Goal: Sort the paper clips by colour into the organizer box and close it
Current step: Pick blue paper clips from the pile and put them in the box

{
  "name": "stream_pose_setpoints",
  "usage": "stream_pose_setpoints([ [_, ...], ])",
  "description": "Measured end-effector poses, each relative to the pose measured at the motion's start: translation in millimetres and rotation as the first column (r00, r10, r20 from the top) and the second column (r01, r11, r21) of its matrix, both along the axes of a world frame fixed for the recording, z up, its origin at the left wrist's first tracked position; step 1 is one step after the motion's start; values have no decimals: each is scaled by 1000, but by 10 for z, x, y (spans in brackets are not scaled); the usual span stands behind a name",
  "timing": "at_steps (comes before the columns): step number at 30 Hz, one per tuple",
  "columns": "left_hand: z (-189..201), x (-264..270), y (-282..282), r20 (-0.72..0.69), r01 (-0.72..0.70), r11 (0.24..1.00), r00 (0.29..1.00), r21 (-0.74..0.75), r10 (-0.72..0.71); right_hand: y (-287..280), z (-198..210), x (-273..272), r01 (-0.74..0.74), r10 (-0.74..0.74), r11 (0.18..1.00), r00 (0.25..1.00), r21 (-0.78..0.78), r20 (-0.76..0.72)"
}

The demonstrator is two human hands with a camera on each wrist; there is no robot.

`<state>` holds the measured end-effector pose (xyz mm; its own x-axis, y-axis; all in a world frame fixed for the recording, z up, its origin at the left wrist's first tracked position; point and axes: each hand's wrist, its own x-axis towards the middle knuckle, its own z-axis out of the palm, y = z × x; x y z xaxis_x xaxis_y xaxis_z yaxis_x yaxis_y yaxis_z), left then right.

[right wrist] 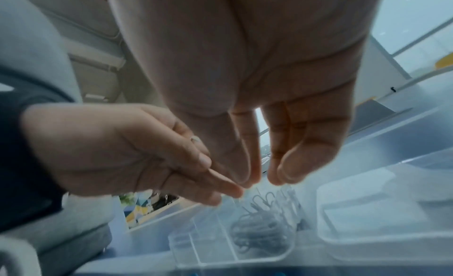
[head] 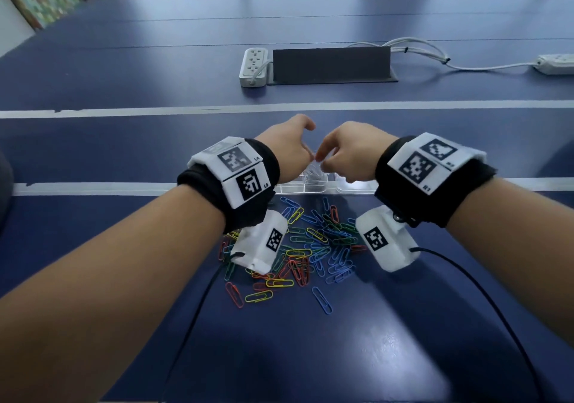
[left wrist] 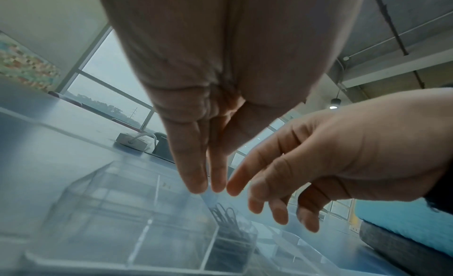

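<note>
A heap of coloured paper clips [head: 306, 249] lies on the blue table near me. Just beyond it stands the clear organizer box [head: 310, 187], partly hidden by my wrists. Both hands meet above one of its compartments. My left hand [head: 309, 153] pinches a small clear packet [left wrist: 208, 197] between thumb and fingertips [left wrist: 196, 183]. Grey clips [left wrist: 224, 214] hang out of its lower end. My right hand [head: 320, 156] pinches the same spot with thumb and forefinger [right wrist: 253, 173], the other fingers loosely curled. Several grey clips [right wrist: 259, 237] lie in the compartment below.
The box's dividers [left wrist: 147, 225] split it into small cells, and a clear lid [right wrist: 367, 228] lies open to the right. Farther back sit a white power strip [head: 253, 67], a dark grey block [head: 330, 64] and white cables [head: 435, 55]. Black camera leads [head: 459, 275] trail over the table.
</note>
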<state>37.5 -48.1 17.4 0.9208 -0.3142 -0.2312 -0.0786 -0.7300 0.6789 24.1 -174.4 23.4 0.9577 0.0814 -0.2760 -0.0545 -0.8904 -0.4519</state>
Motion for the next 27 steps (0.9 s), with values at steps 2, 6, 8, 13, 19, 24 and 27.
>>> stream_pose_setpoints([
  [2, 20, -12, 49, 26, 4, 1000, 1000, 2, -4, 29, -27, -26, -59, 63, 995, 996, -76, 58],
  [6, 14, -41, 195, 79, 3, 1000, 997, -4, -2, 88, -91, -44, -123, 136, 980, 988, -158, 77],
  [8, 5, -48, 287, 114, -8, 999, 993, 31, 4, 90, -105, -44, -134, 149, 976, 986, -171, 80],
  [13, -11, -142, 444, 151, 20, 997, 988, 72, -31, 97, -100, -14, -128, 154, 972, 981, -195, 122],
  [19, 10, -281, 573, 185, 117, 961, 969, 249, -166, 84, -76, -85, -146, 172, 977, 972, -157, 160],
  [24, -22, -353, 637, 119, 187, 879, 958, 438, -262, 105, -41, -216, -178, 200, 972, 970, -156, 137],
  [27, -53, -364, 636, 123, 176, 856, 956, 486, -267, 145, -129, -214, -175, 196, 958, 978, -227, 75],
])
